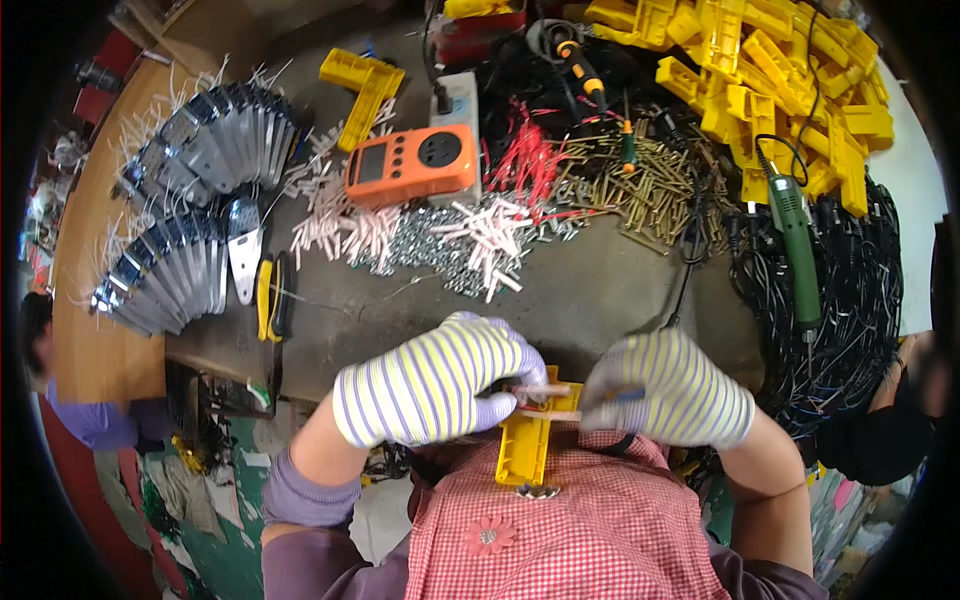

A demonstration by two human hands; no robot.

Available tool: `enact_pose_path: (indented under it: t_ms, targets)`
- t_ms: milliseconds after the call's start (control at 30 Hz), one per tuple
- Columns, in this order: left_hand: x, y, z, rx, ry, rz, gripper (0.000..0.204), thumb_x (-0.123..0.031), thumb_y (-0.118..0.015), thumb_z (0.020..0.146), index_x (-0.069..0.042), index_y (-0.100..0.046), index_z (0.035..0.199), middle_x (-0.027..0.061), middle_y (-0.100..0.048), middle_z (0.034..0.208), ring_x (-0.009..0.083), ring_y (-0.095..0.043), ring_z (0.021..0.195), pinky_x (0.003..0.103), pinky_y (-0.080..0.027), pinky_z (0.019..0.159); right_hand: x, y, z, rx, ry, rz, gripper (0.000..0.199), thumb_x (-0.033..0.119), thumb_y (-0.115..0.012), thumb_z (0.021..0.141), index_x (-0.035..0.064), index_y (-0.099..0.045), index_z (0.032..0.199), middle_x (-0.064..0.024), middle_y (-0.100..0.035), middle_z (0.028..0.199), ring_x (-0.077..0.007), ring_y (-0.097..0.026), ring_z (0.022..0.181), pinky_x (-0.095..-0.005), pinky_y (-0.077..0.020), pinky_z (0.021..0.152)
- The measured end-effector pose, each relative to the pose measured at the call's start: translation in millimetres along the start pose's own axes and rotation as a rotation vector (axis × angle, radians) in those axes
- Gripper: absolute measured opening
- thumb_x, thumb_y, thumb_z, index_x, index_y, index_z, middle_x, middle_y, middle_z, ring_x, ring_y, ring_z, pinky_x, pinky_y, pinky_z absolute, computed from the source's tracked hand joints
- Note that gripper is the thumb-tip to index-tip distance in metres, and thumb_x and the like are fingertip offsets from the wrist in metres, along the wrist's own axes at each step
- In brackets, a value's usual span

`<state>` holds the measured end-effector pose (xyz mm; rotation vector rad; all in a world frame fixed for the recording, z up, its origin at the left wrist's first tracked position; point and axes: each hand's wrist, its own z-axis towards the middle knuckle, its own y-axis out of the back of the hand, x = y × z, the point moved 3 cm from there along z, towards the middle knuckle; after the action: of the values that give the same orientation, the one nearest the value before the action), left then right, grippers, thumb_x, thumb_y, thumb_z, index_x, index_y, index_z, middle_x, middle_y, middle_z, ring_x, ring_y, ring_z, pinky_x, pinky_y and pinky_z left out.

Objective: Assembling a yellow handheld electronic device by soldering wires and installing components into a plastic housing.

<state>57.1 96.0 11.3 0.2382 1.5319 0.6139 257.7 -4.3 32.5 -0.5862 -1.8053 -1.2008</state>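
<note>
A yellow plastic housing [523,450] lies at the near edge of the table against my checked apron, its long trough towards me. My left hand [445,380], in a striped glove, is closed at its upper left, thumb and fingers pinching a pale sleeve [545,414] with a bit of red beside it. A second pale sleeve [548,390] crosses the housing just above. To the right, my right hand [668,390] has curled fingers, blurred by motion, at the sleeves' right ends. Something blue shows by its fingers; what they grip is hidden.
Pale sleeves [330,225], small metal parts [425,240] and screws [655,195] lie beyond an orange meter [412,166]. Metal blades [165,270] fan out left by yellow-handled pliers [267,298]. A green power tool [795,245] rests on black cables [865,290], below piled yellow housings [765,75].
</note>
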Motion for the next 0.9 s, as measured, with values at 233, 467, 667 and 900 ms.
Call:
enact_pose_path:
  t_ms: [233,467,667,900]
  targets:
    - [-22.6,-32.1,-8.2,-0.293,-0.014,0.614,0.028,-0.017,-0.061,0.082,-0.008,-0.067,0.108,0.0061,-0.066,0.078,0.0273,-0.064,0.078,0.044,-0.046,0.074,-10.0,46.3,22.0,-0.527,0.1,-0.395,0.051,0.054,-0.072,0.082,0.0077,-0.07,0.103,-0.0148,-0.065,0.097,-0.0316,-0.063,0.096,-0.0443,-0.05,0.083]
    - [-26.8,-38.7,-8.0,-0.387,0.116,0.459,0.044,-0.011,-0.057,0.085,-0.011,-0.061,0.129,0.0019,-0.07,0.087,0.0221,-0.066,0.083,0.044,-0.041,0.103,-66.7,94.5,80.4,-0.673,-0.143,-1.046,0.042,0.027,-0.077,0.079,0.0127,-0.066,0.118,-0.0159,-0.065,0.102,-0.0343,-0.063,0.1,-0.0456,-0.0516,0.085]
    - [-27.8,-42.6,-10.0,-0.489,0.178,0.282,0.05,0.0,-0.068,0.081,-0.009,-0.061,0.13,0.0023,-0.074,0.086,0.0194,-0.073,0.086,0.046,-0.035,0.115,-7.4,79.2,2.6,-1.15,0.38,-0.648,0.026,0.003,-0.074,0.081,0.0059,-0.063,0.105,-0.0084,-0.067,0.094,-0.0217,-0.064,0.084,-0.0307,-0.0511,0.078]
    - [-23.4,-52.2,-10.2,-0.575,0.101,0.212,0.066,0.01,-0.07,0.078,-0.005,-0.049,0.138,0.0074,-0.076,0.091,0.0225,-0.074,0.091,0.049,-0.023,0.121,15.1,22.3,-71.4,-1.319,0.133,0.158,0.039,0.023,-0.069,0.082,0.0012,-0.055,0.111,-0.0094,-0.061,0.099,-0.0202,-0.061,0.086,-0.0347,-0.0504,0.081]
